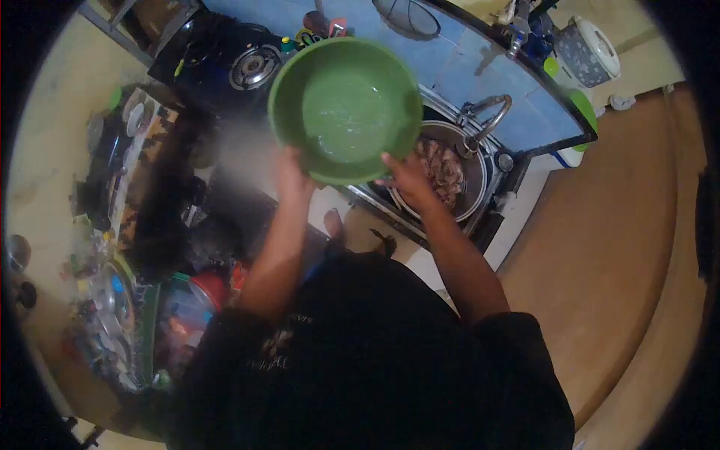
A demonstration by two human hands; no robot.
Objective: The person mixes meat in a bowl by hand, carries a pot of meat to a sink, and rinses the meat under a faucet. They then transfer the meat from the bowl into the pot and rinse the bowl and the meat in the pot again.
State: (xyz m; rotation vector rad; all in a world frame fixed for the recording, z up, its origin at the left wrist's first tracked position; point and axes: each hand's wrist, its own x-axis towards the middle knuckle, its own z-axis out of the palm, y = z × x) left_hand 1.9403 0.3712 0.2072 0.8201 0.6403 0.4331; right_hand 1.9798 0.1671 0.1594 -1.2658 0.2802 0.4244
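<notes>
Both my hands hold up a large green plastic basin point(346, 112), its inside facing me, wet and shiny at the bottom. My left hand point(294, 174) grips the near left part of its rim. On the near right part of the rim, my right hand point(407, 177) is closed with the thumb over the edge. Just to the right, in the sink, a round metal pot point(474, 196) holds brownish pieces that look like meat point(442, 169). A curved metal faucet point(493, 116) stands over that pot. The fingers beneath the basin are hidden.
A gas stove burner point(255, 67) lies to the back left. A mesh strainer point(409, 19) hangs on the blue tiled wall point(457, 52). A patterned white container point(589, 52) stands at the upper right. Cluttered kitchenware, including a red bowl point(208, 289), fills the lower left.
</notes>
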